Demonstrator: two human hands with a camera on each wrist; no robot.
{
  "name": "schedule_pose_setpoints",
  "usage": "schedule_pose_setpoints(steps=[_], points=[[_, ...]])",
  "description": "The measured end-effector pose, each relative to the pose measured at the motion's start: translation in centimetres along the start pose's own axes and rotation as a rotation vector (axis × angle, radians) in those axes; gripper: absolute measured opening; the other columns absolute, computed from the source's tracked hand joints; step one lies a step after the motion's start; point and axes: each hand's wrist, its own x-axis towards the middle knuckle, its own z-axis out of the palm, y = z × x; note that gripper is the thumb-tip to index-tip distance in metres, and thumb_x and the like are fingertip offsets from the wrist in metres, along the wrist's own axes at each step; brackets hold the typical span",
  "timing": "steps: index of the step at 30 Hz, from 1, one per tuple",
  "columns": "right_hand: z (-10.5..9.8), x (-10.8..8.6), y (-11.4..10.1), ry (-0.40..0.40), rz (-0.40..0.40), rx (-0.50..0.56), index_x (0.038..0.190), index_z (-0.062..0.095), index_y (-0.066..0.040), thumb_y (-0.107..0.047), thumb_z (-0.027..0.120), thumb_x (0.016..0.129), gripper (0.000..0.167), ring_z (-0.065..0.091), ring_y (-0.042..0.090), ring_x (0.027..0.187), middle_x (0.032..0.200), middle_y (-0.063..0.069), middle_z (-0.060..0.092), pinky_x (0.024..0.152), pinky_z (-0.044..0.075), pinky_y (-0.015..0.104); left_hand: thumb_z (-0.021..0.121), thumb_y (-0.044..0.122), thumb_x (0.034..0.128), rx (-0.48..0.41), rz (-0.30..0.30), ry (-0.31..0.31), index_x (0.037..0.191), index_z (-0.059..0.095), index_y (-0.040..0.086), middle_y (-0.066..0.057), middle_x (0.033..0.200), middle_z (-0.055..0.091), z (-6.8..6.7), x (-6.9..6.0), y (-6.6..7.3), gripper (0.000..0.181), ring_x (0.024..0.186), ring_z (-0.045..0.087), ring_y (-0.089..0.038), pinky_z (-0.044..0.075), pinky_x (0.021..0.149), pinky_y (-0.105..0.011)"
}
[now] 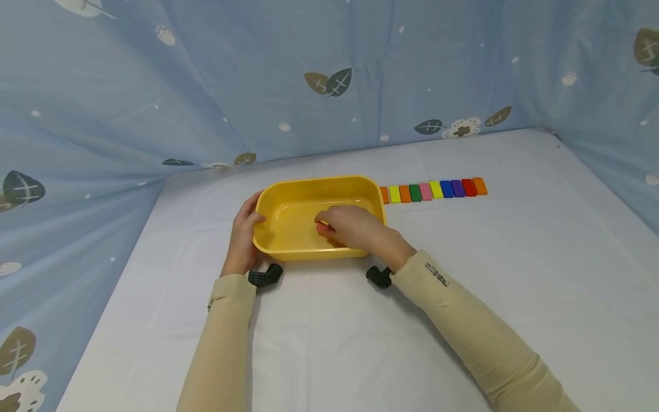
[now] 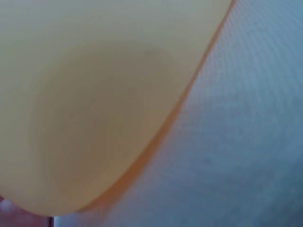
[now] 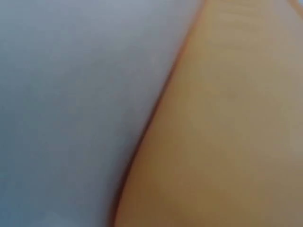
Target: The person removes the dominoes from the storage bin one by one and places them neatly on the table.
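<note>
A yellow plastic tub (image 1: 288, 252) stands on the white-covered table. At its left end my left hand (image 1: 241, 237) grips the rim, the thumb over the edge and the other fingers along the outside. My right hand (image 1: 357, 227) reaches over the near side into the tub, fingers curled down, and pinches a reddish block (image 1: 324, 230) close to the tub's floor. Part of that block is hidden by the fingers. Both wrist views are blurred; the tub's wall fills much of the left one (image 2: 109, 109) and of the right one (image 3: 218, 132).
Right of the tub, a row of small coloured blocks (image 1: 425, 191) runs along the table, its left end close to the tub's wall. A blue patterned cloth (image 1: 288, 68) hangs behind the table (image 1: 319, 343). Dark wrist cameras sit under both wrists.
</note>
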Motion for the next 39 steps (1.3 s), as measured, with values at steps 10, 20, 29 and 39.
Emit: schedule_pose_setpoints(steps=[10,20,29,39], points=[[0.0,-1.2,0.6,0.188,-0.124,-0.026,0.118,0.057,-0.013,-0.025,0.053,0.088,0.033,0.047,0.014,0.069,0.086,0.0,0.054,0.065,0.045,0.024,0.038,0.006,0.0828,-0.008,-0.006,-0.01,0.134,0.039,0.021,0.006,0.134,0.037,0.5,0.1,-0.4,0.053,0.115,0.04,-0.02,0.034,0.099,-0.032],[-1.2,-1.5,1.2,0.253,-0.072,0.277,0.126,0.05,-0.015,-0.024,0.056,0.086,0.041,0.049,0.01,0.077,0.089,-0.004,0.054,0.066,0.044,0.023,0.038,0.007,0.0837,0.001,0.0,0.005,0.133,0.04,0.024,0.006,0.134,0.038,-0.1,0.0,-0.5,0.052,0.115,0.04,-0.02,0.036,0.097,-0.028],[-4.7,-3.0,7.4,0.425,0.197,0.564,0.126,0.05,-0.027,-0.04,0.052,0.086,0.042,0.053,0.015,0.082,0.098,-0.004,0.056,0.068,0.049,0.029,0.038,0.006,0.0838,-0.009,-0.008,-0.003,0.133,0.04,0.024,0.006,0.135,0.037,-0.1,0.1,-0.4,0.053,0.117,0.038,-0.021,0.033,0.1,-0.033],[-6.7,-5.4,12.9,0.511,0.371,0.501,0.13,0.046,-0.022,-0.035,0.045,0.091,0.041,0.054,0.02,0.075,0.098,0.003,0.055,0.072,0.049,0.035,0.037,0.004,0.0833,-0.03,-0.008,-0.002,0.133,0.04,0.02,0.004,0.135,0.037,-0.1,0.0,-0.2,0.053,0.117,0.037,-0.022,0.031,0.101,-0.034]])
